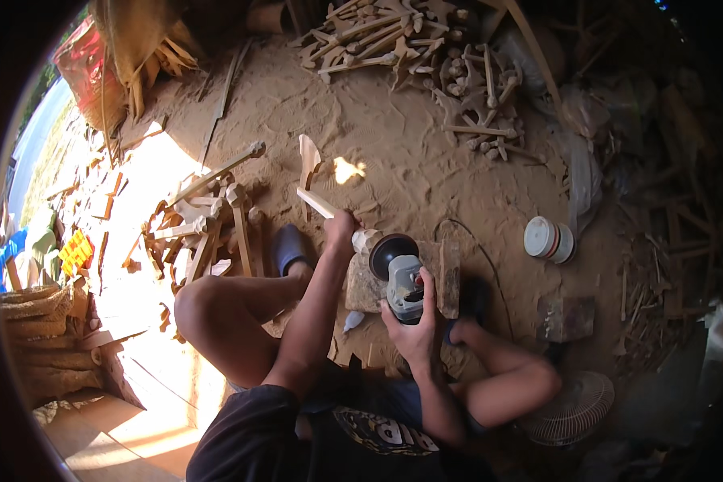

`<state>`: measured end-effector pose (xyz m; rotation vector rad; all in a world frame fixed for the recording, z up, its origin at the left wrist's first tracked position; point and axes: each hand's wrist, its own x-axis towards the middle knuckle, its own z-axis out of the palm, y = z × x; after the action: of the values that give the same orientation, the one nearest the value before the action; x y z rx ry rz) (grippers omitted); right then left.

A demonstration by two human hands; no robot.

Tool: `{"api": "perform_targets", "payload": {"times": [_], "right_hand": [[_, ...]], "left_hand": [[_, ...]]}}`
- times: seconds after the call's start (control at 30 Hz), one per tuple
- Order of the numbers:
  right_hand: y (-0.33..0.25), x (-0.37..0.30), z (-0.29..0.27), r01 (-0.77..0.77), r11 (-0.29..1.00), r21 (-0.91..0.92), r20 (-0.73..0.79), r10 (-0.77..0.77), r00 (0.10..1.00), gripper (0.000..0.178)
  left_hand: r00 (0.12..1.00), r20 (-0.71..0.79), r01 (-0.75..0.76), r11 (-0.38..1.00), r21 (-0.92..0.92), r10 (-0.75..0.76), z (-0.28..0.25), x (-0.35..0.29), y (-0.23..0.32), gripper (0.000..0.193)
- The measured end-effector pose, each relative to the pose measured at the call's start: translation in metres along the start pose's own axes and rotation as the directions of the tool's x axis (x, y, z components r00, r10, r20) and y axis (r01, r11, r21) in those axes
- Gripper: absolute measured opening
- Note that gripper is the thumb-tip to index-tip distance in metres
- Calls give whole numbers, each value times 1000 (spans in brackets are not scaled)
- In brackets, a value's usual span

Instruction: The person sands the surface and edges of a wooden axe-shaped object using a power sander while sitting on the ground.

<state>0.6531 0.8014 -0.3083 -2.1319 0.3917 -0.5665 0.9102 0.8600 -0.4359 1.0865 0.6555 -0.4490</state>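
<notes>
Both hands are busy: left hand (341,229) clenches a wooden stick (321,205), its long axis running up-left; right hand (414,325) grips the grinder (398,273) just beside it.

Hard sunlight came in from the left, blowing out a white patch on the sandy, sawdust-covered floor (149,173) w/ no detail left in it. One small glare spot lit the pale carved wooden piece (347,169) near centre. Right side and top fell into deep shadow; the heap of dark wood scraps (667,241) was barely readable there. Fisheye bent edges strongly, black vignette round the rim. Centre fairly sharp, outer parts soft.
</notes>
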Motion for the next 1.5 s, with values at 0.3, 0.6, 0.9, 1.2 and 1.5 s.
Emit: {"api": "perform_targets", "payload": {"times": [0.3, 0.6, 0.9, 1.2, 1.5], "right_hand": [[-15, 4, -18, -150, 983, 108, -44, 156, 987, 87], [-27, 20, -28, -155, 974, 166, 91, 141, 986, 86], [-21, 17, -17, -167, 973, 160, 57, 160, 986, 88], [-24, 13, -24, -216, 964, 154, 22, 215, 976, 86], [-18, 13, -25, -147, 961, 232, 26, 145, 989, 88]], "left_hand": [[994, -30, -109, 994, 13, 110, -8, -8, 23, 15], [925, 128, -366, 929, 53, 357, 5, -42, 45, 18], [904, 105, -423, 904, 64, 416, 7, -51, 49, 20], [938, 130, -330, 942, 56, 321, 5, -42, 49, 12], [972, 84, -227, 971, 70, 221, 8, -33, 46, 18]]}}
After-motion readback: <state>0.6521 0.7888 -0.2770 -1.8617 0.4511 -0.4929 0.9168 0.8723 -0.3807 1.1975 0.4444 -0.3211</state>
